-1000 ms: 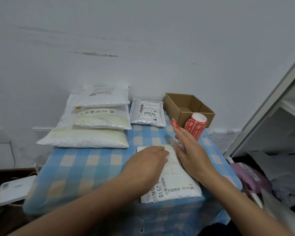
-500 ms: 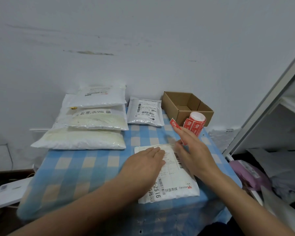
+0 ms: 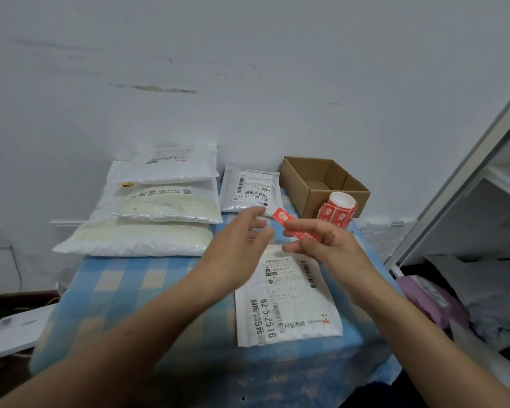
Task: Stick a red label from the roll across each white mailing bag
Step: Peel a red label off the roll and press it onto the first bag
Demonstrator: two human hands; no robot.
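Observation:
A white mailing bag (image 3: 289, 301) with a printed shipping slip lies flat near the table's front right. My right hand (image 3: 330, 248) is raised above its far end and pinches a loose red label (image 3: 295, 228) between thumb and fingers. My left hand (image 3: 242, 242) hovers just left of the label with fingers spread and relaxed, holding nothing. The roll of red labels (image 3: 337, 213) stands upright beyond my right hand. Another small white mailing bag (image 3: 249, 191) lies at the back, and three larger ones are stacked at the back left (image 3: 159, 207).
An open brown cardboard box (image 3: 321, 181) sits at the back right, behind the roll. The table has a blue checked cloth (image 3: 124, 287). A white shelf frame (image 3: 465, 187) and a purple package (image 3: 427, 295) are to the right. A white flat device (image 3: 18, 328) lies low left.
Both hands have lifted off the front mailing bag. My right hand raised the red label, and my left hand moved up and right toward it.

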